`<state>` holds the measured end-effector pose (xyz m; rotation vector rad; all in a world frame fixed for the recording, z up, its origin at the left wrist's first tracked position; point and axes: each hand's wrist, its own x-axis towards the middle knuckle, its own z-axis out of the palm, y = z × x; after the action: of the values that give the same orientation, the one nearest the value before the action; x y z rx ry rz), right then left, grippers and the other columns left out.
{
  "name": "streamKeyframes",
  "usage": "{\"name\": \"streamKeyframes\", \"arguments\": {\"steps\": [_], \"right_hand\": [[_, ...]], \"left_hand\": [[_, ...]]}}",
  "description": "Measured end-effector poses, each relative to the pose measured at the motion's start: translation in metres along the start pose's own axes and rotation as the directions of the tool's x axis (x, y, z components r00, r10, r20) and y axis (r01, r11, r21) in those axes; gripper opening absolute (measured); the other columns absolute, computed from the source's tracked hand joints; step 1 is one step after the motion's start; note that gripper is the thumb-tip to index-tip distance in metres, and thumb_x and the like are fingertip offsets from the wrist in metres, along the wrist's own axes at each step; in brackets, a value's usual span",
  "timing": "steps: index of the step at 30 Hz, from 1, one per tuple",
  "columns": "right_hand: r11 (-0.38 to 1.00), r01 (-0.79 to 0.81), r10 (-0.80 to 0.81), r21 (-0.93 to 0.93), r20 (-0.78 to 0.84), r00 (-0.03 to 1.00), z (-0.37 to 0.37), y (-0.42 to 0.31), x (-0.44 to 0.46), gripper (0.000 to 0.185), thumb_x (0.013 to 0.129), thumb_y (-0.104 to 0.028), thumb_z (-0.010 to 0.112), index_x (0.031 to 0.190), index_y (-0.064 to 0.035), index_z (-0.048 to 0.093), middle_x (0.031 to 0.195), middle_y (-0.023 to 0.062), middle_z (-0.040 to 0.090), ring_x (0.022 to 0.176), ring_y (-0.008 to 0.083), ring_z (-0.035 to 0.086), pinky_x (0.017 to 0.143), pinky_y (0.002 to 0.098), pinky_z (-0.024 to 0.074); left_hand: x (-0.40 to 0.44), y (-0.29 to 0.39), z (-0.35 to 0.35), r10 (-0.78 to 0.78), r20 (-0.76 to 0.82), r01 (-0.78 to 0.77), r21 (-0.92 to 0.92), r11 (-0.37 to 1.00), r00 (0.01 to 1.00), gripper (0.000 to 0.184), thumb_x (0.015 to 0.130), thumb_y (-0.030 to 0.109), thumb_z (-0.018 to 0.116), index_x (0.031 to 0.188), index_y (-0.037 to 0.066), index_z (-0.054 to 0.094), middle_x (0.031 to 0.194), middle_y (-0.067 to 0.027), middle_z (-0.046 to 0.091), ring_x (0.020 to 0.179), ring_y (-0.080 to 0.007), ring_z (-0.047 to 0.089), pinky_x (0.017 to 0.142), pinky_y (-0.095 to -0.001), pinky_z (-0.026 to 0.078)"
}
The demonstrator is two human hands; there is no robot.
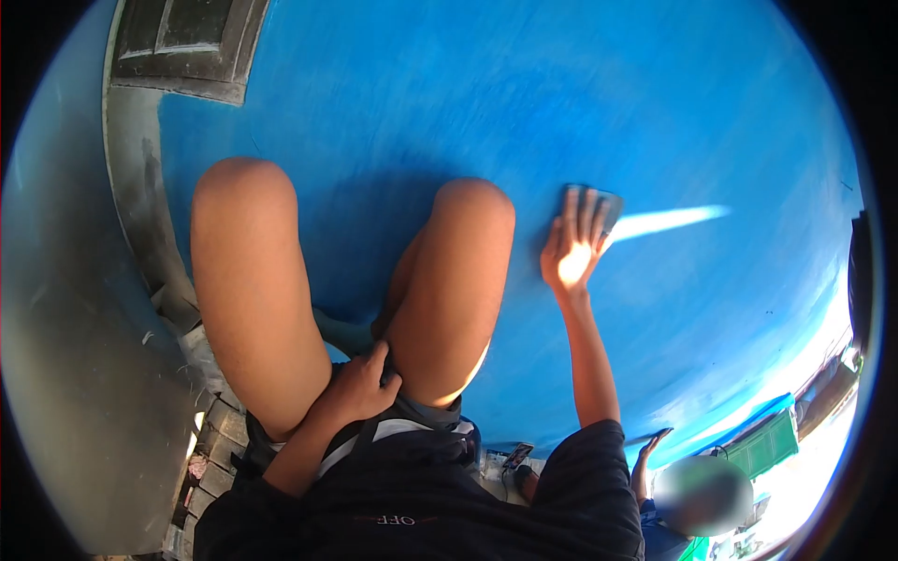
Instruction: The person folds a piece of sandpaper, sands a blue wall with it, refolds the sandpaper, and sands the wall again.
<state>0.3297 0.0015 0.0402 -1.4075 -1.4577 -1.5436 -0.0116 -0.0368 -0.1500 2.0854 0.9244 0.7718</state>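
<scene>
A blue wall [524,112] fills most of the view. Against it, right of the knees, my right hand [575,245] presses a dark flat pad [606,208], with its fingers laid over the pad. A bright streak of sunlight runs from the pad to the right. My left hand [365,385] rests in my lap between the thighs, its fingers partly curled; whether it holds anything is hidden. Both bare knees are raised in front of the wall.
At the lower right another person [662,533] reaches a hand with a dark flat object to the wall. A brown window frame [187,47] is at the upper left. Bricks [224,425] lie lower left, and a green panel [762,444] stands at right.
</scene>
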Motion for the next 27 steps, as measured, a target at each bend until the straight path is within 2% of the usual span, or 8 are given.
{"name": "streamKeyframes", "arguments": {"steps": [2,5,8,12,16,21,25,27], "right_hand": [[0.99,0.14,-0.141,0.013,0.086,0.986,-0.009,0.011,-0.005,0.047,0.098,-0.018,0.051,0.145,-0.0155,0.056,0.152,0.015,0.049,0.14,0.0429,0.042,0.117,0.0633,0.0152],[0.982,-0.17,0.172,-0.082,0.017,0.985,-0.011,0.029,0.003,0.05,0.099,-0.021,0.048,0.149,-0.0121,0.05,0.157,0.0143,0.042,0.147,0.0406,0.032,0.117,0.0655,0.0086],[0.972,-0.234,0.234,0.009,-0.091,0.968,-0.008,0.017,0.001,0.051,0.1,-0.022,0.047,0.149,-0.0108,0.049,0.158,0.0151,0.041,0.149,0.0408,0.028,0.117,0.066,0.0053],[0.986,0.133,-0.12,-0.101,0.123,0.985,-0.018,0.033,-0.006,0.05,0.101,-0.023,0.045,0.15,-0.0116,0.049,0.157,0.0184,0.041,0.15,0.0435,0.024,0.117,0.0677,0.0039],[0.944,-0.329,0.328,-0.011,-0.067,0.942,-0.016,0.043,0.019,0.051,0.105,-0.026,0.036,0.154,-0.0132,0.042,0.161,0.0158,0.034,0.151,0.041,0.023,0.117,0.067,0.0006],[0.988,-0.118,0.112,-0.102,-0.064,0.992,-0.014,0.053,0.029,0.051,0.106,-0.029,0.036,0.155,-0.0165,0.041,0.161,0.0163,0.034,0.148,0.0443,0.027,0.115,0.0702,0.0075],[0.951,-0.301,0.287,-0.074,-0.161,0.944,-0.015,0.056,0.056,0.049,0.105,-0.027,0.039,0.153,-0.0175,0.045,0.16,0.0158,0.037,0.147,0.0432,0.03,0.114,0.0697,0.0114],[0.988,-0.149,0.141,-0.04,-0.157,0.978,-0.009,0.039,0.048,0.049,0.102,-0.025,0.045,0.15,-0.017,0.049,0.156,0.0169,0.043,0.144,0.0429,0.036,0.115,0.0695,0.0113]], "left_hand": [[0.001,0.001,-0.001,0.0,-0.001,0.0,0.0,1.0,1.0,0.067,0.087,0.022,0.066,0.14,-0.009,0.039,0.107,-0.036,0.064,0.101,-0.0494,0.064,0.087,-0.0528,0.053],[0.0,-0.003,0.002,0.007,-0.007,-0.007,0.039,0.999,1.0,0.067,0.087,0.021,0.066,0.14,-0.008,0.038,0.106,-0.0354,0.065,0.1,-0.0493,0.064,0.086,-0.0534,0.053],[0.0,0.0,0.001,0.018,-0.018,-0.018,0.023,1.0,1.0,0.067,0.087,0.022,0.066,0.141,-0.008,0.039,0.107,-0.0355,0.064,0.101,-0.0493,0.063,0.087,-0.0536,0.052],[-0.001,0.0,0.0,0.002,-0.019,-0.002,0.017,1.0,1.0,0.067,0.087,0.022,0.066,0.14,-0.008,0.039,0.104,-0.0356,0.065,0.099,-0.0497,0.064,0.085,-0.054,0.053],[-0.001,-0.003,0.003,0.015,-0.038,-0.016,-0.017,1.0,0.999,0.067,0.086,0.022,0.067,0.14,-0.007,0.039,0.1,-0.0357,0.065,0.096,-0.0498,0.065,0.082,-0.0542,0.053],[-0.005,0.0,0.003,0.019,-0.055,-0.017,0.033,0.999,0.998,0.065,0.087,0.023,0.067,0.137,-0.007,0.041,0.098,-0.0358,0.065,0.094,-0.0514,0.064,0.08,-0.0546,0.053],[-0.001,-0.004,0.003,0.031,-0.054,-0.031,0.0,1.0,0.998,0.064,0.086,0.023,0.067,0.136,-0.008,0.041,0.098,-0.0357,0.065,0.094,-0.0506,0.064,0.08,-0.054,0.052],[-0.001,-0.002,0.003,0.025,-0.03,-0.026,-0.03,0.999,0.999,0.064,0.086,0.024,0.068,0.136,-0.007,0.042,0.098,-0.0357,0.065,0.095,-0.0503,0.064,0.08,-0.0537,0.052]]}}
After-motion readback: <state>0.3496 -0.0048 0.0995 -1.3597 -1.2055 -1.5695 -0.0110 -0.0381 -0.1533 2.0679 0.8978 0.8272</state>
